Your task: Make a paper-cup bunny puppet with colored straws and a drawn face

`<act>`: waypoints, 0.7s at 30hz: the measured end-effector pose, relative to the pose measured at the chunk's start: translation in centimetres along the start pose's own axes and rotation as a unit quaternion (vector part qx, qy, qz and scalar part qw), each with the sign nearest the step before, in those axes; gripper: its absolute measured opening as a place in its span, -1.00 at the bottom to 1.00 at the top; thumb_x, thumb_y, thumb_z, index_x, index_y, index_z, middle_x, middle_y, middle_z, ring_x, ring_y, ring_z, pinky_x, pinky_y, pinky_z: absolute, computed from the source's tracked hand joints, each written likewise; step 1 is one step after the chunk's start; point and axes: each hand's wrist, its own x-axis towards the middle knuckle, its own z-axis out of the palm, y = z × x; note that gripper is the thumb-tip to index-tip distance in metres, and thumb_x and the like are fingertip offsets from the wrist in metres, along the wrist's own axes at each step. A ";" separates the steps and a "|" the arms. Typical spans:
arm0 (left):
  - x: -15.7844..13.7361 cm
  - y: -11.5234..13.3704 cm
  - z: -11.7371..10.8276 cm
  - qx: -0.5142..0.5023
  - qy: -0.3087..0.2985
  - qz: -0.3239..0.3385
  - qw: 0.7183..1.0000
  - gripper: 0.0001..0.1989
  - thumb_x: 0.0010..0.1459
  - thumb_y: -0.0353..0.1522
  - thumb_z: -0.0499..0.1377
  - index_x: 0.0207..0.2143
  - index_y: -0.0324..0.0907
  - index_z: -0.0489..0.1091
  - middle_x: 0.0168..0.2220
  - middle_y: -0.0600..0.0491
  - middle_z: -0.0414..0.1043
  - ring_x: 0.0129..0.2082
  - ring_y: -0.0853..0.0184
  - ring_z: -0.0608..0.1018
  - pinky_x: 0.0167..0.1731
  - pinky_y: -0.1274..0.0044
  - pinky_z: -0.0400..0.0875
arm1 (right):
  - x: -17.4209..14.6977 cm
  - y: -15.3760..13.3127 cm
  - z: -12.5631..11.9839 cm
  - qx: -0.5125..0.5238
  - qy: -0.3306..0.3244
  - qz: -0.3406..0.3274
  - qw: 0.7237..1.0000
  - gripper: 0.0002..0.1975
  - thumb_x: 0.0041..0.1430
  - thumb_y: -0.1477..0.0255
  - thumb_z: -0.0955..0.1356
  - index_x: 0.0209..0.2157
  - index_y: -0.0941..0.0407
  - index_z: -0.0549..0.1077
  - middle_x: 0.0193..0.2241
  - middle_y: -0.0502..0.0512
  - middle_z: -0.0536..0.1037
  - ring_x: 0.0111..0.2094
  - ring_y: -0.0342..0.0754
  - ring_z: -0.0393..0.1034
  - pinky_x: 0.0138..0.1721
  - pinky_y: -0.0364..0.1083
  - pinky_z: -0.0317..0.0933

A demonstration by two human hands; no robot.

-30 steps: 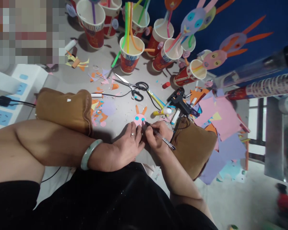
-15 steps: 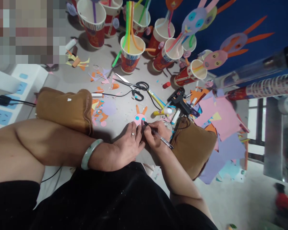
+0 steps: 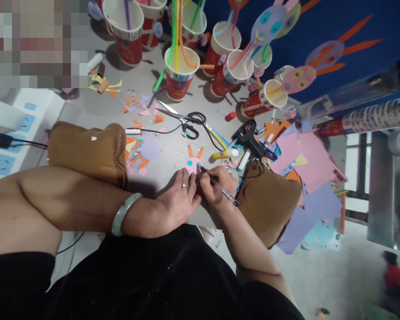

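Observation:
A small pink paper rabbit face [image 3: 194,161] with orange ears and blue eyes lies flat on the table. My left hand [image 3: 177,199] rests with its fingers stretched out, the fingertips on the lower edge of the face. In my right hand [image 3: 216,184] is a pen [image 3: 227,195] with a dark tip and clear barrel, pinched between thumb and fingers. The tip is at the face's right blue eye; whether it touches the paper I cannot tell. My fingers hide the lower part of the face.
Black-handled scissors [image 3: 190,119], a yellow marker [image 3: 225,154] and a black glue gun [image 3: 251,138] with its cord lie beyond my hands. Paper cups [image 3: 182,82] with straws stand behind. Brown cushions [image 3: 86,149] flank my arms. Coloured paper sheets [image 3: 315,162] are at the right.
The view has shifted very slightly. Both hands keep nearly the same pose, with the pen still by the rabbit's right eye.

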 end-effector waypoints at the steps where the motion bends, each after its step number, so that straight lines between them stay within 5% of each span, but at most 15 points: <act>1: 0.0 0.0 -0.1 -0.002 -0.001 0.000 1.000 -0.21 0.22 -0.03 0.27 0.39 -0.22 0.25 0.44 -0.41 0.11 0.40 -0.38 0.26 0.32 -0.08 0.18 | 0.0 0.0 0.0 -0.004 0.000 0.003 1.000 -0.89 0.20 0.45 0.36 -0.40 0.03 0.35 -0.57 -0.05 0.49 -0.57 -0.11 0.36 -0.50 -0.09 0.25; 15: -0.1 0.0 0.1 0.026 -0.002 0.007 1.000 -0.24 0.25 0.00 0.23 0.36 -0.21 0.29 0.43 -0.43 0.13 0.38 -0.39 0.29 0.30 -0.05 0.20 | 0.2 -0.2 -0.1 -0.013 0.016 -0.017 1.000 -0.85 0.18 0.48 0.35 -0.42 0.02 0.30 -0.60 -0.09 0.41 -0.60 -0.13 0.28 -0.54 -0.09 0.18; 21: -0.3 0.0 0.8 0.017 0.042 -0.001 0.999 -0.27 0.23 -0.02 0.25 0.33 -0.22 0.33 0.40 -0.42 0.20 0.37 -0.36 0.31 0.29 -0.07 0.19 | 0.3 -0.3 -0.1 -0.008 0.026 -0.023 0.999 -0.84 0.18 0.50 0.35 -0.43 0.03 0.28 -0.62 -0.10 0.38 -0.61 -0.15 0.26 -0.54 -0.11 0.17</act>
